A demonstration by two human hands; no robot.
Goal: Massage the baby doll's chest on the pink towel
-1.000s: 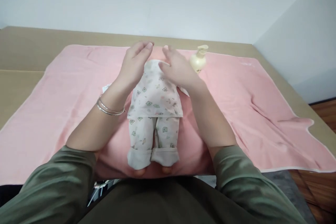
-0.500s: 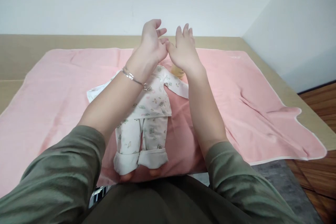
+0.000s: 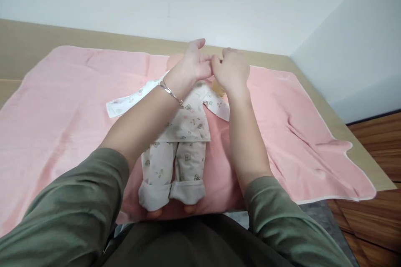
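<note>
Yellow bottle shows just beyond the sleeve of a clothed doll on the pink blanket, mostly hidden by the right hand; that hand curls above it, palm down, though whether it presses or grips anything I cannot tell; the left hand is palm up, thumb spread, fingertips close beside the right thumb.

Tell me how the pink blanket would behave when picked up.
The pink blanket would probably droop, as its wavy edge looks soft. Pushed, it may bunch, given the creases at right. Lifting could shift the doll lying on it.
</note>
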